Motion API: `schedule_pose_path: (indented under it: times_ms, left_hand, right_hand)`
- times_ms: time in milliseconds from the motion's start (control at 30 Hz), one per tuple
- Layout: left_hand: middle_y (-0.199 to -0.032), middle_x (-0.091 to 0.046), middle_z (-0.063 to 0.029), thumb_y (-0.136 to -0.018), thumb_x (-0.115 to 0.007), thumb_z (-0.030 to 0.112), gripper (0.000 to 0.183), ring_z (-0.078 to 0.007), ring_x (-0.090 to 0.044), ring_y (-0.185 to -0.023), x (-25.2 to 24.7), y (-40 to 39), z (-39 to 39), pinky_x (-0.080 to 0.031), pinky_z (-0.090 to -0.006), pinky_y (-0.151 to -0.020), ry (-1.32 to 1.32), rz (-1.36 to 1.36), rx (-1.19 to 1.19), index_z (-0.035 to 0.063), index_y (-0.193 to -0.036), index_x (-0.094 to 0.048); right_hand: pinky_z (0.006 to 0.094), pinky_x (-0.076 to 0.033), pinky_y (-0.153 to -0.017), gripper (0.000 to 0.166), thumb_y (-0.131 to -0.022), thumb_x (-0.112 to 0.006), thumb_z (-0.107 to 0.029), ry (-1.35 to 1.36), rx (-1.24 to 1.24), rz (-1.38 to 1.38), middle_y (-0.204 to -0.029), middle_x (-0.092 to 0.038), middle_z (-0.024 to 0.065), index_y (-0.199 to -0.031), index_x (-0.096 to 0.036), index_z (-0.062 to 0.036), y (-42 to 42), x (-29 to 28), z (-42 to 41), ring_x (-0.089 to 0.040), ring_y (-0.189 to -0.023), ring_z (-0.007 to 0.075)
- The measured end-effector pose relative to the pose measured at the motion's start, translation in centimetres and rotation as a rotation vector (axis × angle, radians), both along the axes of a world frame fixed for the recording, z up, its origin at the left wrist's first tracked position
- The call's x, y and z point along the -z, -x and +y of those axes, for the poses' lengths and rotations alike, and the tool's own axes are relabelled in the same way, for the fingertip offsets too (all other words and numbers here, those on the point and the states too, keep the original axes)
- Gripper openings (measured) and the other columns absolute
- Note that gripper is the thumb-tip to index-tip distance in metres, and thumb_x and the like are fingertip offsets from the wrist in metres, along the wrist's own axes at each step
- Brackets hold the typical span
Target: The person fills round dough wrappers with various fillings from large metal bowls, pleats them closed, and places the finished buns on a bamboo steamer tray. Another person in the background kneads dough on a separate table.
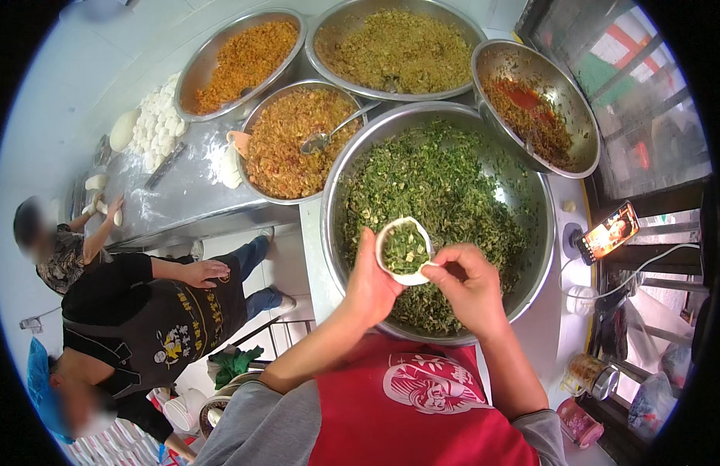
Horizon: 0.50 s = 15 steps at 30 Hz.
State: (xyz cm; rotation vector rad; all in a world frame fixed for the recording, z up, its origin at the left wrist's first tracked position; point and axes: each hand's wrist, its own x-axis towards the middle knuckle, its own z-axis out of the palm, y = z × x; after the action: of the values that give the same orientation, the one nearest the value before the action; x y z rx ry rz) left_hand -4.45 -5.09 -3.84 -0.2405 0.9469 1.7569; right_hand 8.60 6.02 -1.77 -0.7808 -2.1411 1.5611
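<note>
A round dough wrapper (415, 279) forms a small cup around chopped green filling (403, 249). My left hand (371, 282) cradles it from the left and below. At its right rim, my right hand (466, 279) pinches the dough edge between thumb and fingers. Both hands are above a large steel bowl (544, 262) that holds a mass of chopped greens (418, 169) with pale bits in it. My palm hides the underside of the wrapper.
Steel bowls of orange filling (246, 61), yellowish filling (403, 46), reddish-brown filling (290, 157) with a spoon (316, 143), and dark filling (529, 116) stand beyond. Dough pieces (156, 125) lie on the floured counter (185, 192). Two people (156, 314) are at left. A phone (608, 233) stands right.
</note>
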Motion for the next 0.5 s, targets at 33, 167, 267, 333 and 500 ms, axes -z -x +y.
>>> schedule_pose_path:
  times_ms: [33, 167, 267, 333, 500]
  left_hand:
    - [-0.138, -0.057, -0.0128, -0.103, -0.022, 0.067, 0.076, -0.0285, -0.054, -0.131, 0.7, -0.5, -0.1, -0.044, -0.0497, -0.110, -0.082, 0.042, -0.011, 0.0080, -0.144, -0.046]
    - [-0.131, -0.060, -0.0099, -0.107, -0.039, 0.049, 0.056, -0.0223, -0.059, -0.121, 1.7, -0.9, -0.6, -0.051, -0.0417, -0.102, -0.153, 0.082, 0.017, 0.0076, -0.143, -0.047]
    - [-0.127, -0.061, -0.0075, -0.106, -0.053, 0.029, 0.043, -0.0169, -0.061, -0.114, 2.4, -1.0, -0.4, -0.053, -0.0353, -0.096, -0.118, 0.174, 0.019, 0.0064, -0.141, -0.048]
    - [-0.124, -0.062, -0.0083, -0.102, -0.058, 0.013, 0.039, -0.0176, -0.062, -0.112, 2.3, -0.9, -0.3, -0.054, -0.0354, -0.095, -0.073, 0.193, 0.017, 0.0065, -0.140, -0.052]
    - [-0.118, -0.063, -0.0048, -0.102, -0.060, 0.011, 0.032, -0.0106, -0.062, -0.102, 2.0, -1.5, -0.5, -0.055, -0.0252, -0.081, -0.034, 0.302, 0.078, 0.0068, -0.133, -0.059]
  right_hand:
    - [0.0264, -0.054, -0.071, 0.019, -0.090, -0.075, -0.008, -0.056, 0.020, 0.001, -0.092, -0.068, 0.0042, -0.105, -0.066, -0.0011, 0.1, -0.1, -0.1, -0.065, -0.081, 0.0121]
    - [0.0262, -0.054, -0.070, 0.022, -0.090, -0.076, -0.009, 0.170, 0.071, -0.095, -0.094, -0.068, 0.0053, -0.106, -0.066, 0.0005, -0.2, -0.1, -0.4, -0.064, -0.082, 0.0109]
    - [0.0246, -0.054, -0.069, 0.024, -0.090, -0.076, -0.009, 0.371, 0.054, -0.203, -0.096, -0.069, 0.0052, -0.109, -0.066, 0.0015, 0.0, -0.1, -0.3, -0.064, -0.082, 0.0093]
    - [0.0250, -0.054, -0.070, 0.022, -0.090, -0.076, -0.009, -0.077, 0.017, -0.077, -0.096, -0.069, 0.0058, -0.108, -0.067, 0.0009, 0.1, 0.1, -0.2, -0.064, -0.082, 0.0100]
    - [0.0280, -0.055, -0.073, 0.018, -0.088, -0.078, -0.009, 0.345, 0.122, -0.038, -0.096, -0.068, 0.0085, -0.103, -0.070, -0.0020, -0.3, 0.7, -0.5, -0.066, -0.084, 0.0135]
